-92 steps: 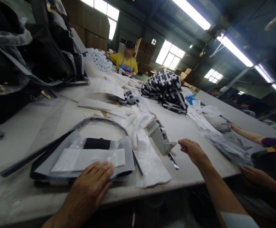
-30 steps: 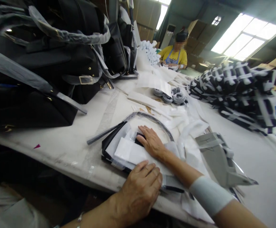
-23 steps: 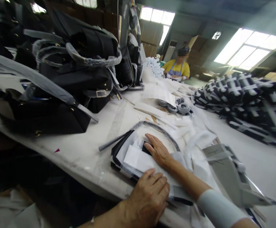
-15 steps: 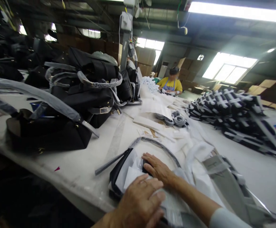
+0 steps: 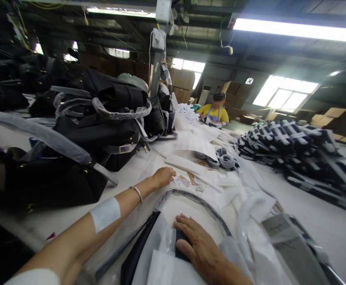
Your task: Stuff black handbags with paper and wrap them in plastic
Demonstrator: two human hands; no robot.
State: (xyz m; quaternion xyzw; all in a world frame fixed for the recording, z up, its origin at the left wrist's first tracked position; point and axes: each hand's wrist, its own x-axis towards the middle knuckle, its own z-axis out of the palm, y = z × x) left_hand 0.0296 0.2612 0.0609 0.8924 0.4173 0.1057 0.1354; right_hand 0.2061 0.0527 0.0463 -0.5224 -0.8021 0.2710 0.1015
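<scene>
Head view: touching far paper scraps (image 5: 191,180) with loosely open left hand (image 5: 162,177).
Pressing near wrapped black piece (image 5: 179,239) with flat, open right hand (image 5: 201,248).

So the main thing is a flat black bag piece (image 5: 137,253) bagged in crinkly clear plastic wrap (image 5: 164,232), lying flat at the near edge of the table. A white paper sheet (image 5: 161,271) sits on top inside the wrap, and a small black block (image 5: 179,242) peeks out just under the right hand (image 5: 198,247), which lies flat on it. A thin black film-wrapped strap (image 5: 204,202) arcs up from the piece in a loop, flat on the tabletop. Just past that loop is a loose scatter of small white paper slips (image 5: 187,181), and the left hand (image 5: 162,176) has its fingertips on their near edge.
</scene>
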